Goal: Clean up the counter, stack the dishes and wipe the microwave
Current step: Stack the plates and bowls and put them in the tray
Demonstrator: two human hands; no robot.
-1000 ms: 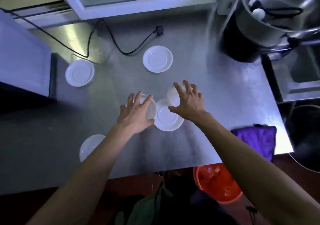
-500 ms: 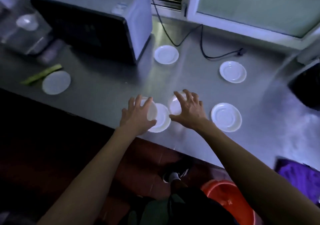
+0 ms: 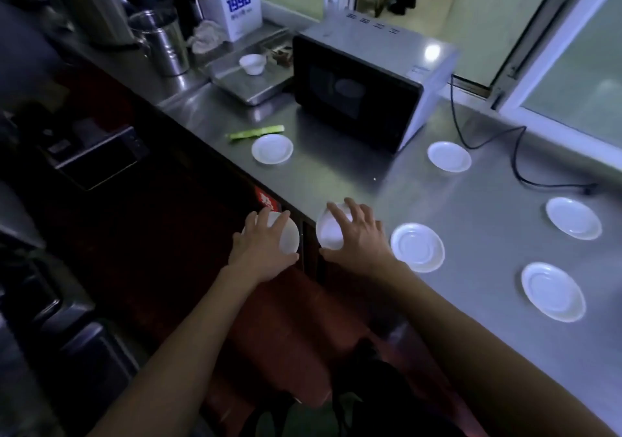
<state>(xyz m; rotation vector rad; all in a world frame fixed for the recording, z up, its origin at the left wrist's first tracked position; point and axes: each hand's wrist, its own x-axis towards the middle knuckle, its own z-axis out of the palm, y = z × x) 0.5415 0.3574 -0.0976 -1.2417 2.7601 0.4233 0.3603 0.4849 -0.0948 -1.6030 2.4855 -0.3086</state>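
Presently, the left hand (image 3: 261, 246) grips a small round white dish (image 3: 286, 236) from above, fingers curled over its far rim, the dish tilted with its face turned to the right and held off the near edge of the brushed stainless-steel surface (image 3: 471, 234), over the dark red floor (image 3: 289, 305). The right hand (image 3: 358, 238) grips a second small round white dish (image 3: 331, 231) likewise, fingers spread over the rim and thumb beneath, the dish tilted with its face turned to the left at the surface's near edge. The two dishes face one another and stand apart. Five white round saucers lie flat on the surface: one (image 3: 417, 247) just beside the right hand, one (image 3: 553, 291) further right near the front edge, one (image 3: 573, 218) behind that, one (image 3: 449, 156) beside the microwave's right flank, and one (image 3: 272, 149) before the microwave's left front corner. The black-fronted silver box microwave (image 3: 361, 83) stands with door closed, its long axis running from near left to far right, the door facing the near left. Its black power cord (image 3: 515, 154) trails across the surface, unplugged end lying free. A green strip (image 3: 256, 132) lies just behind the left saucer, long axis running left to right. A small white cup (image 3: 251, 64) sits on a steel tray (image 3: 249, 83) left of the microwave.
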